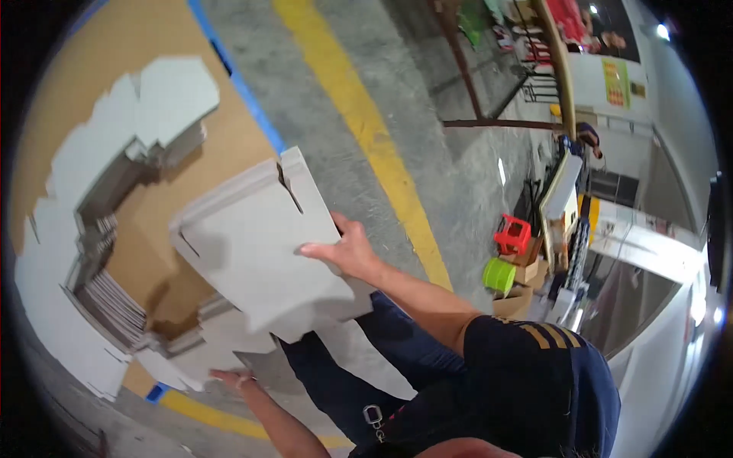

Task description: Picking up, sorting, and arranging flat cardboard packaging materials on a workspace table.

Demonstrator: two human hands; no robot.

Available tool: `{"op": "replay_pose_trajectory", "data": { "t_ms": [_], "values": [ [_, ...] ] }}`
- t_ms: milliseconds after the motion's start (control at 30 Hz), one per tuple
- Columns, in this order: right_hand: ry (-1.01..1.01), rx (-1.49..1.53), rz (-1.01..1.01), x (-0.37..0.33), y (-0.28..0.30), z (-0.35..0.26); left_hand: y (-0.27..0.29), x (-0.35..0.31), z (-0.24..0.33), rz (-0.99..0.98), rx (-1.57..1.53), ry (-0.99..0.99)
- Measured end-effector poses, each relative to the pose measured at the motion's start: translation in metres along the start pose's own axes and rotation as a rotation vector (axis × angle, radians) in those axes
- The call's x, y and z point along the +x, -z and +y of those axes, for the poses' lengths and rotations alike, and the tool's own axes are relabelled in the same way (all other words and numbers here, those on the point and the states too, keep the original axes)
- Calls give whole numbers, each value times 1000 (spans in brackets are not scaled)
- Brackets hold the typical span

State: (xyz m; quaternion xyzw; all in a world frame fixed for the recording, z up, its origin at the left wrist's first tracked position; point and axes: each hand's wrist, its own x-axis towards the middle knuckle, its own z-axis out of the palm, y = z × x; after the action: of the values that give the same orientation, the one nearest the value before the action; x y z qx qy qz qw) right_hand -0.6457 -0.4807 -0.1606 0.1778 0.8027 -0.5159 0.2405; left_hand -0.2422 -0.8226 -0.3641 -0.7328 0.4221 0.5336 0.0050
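My right hand (347, 248) grips a stack of flat white-grey cardboard box blanks (237, 237) by its right edge, thumb on top and fingers underneath. The stack is tilted and has slots and notched edges. Lower down, my left hand (233, 378) is at the near edge of further cardboard blanks (187, 365), its thumb showing and its other fingers mostly hidden. More blanks in uneven piles (99, 160) form a curve around the left of the brown board (164, 34) beneath them.
Blue tape (246, 91) edges the board, and a yellow line (359, 114) crosses the concrete floor. On the right are a metal-framed table (565, 69), a red stool (512, 234), a green tub (498, 275) and open cartons (513, 303). Farther back, another person (588, 137) is visible.
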Motion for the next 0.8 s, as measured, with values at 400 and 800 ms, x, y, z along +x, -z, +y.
{"op": "replay_pose_trajectory", "data": {
  "t_ms": [400, 800],
  "values": [
    [35, -50, 450, -294, 325, -152, -94, -392, 132, -707, -292, 165],
    [164, 417, 872, -491, 527, -64, -222, -672, 138, -1334, -3, -75]
  ]
}}
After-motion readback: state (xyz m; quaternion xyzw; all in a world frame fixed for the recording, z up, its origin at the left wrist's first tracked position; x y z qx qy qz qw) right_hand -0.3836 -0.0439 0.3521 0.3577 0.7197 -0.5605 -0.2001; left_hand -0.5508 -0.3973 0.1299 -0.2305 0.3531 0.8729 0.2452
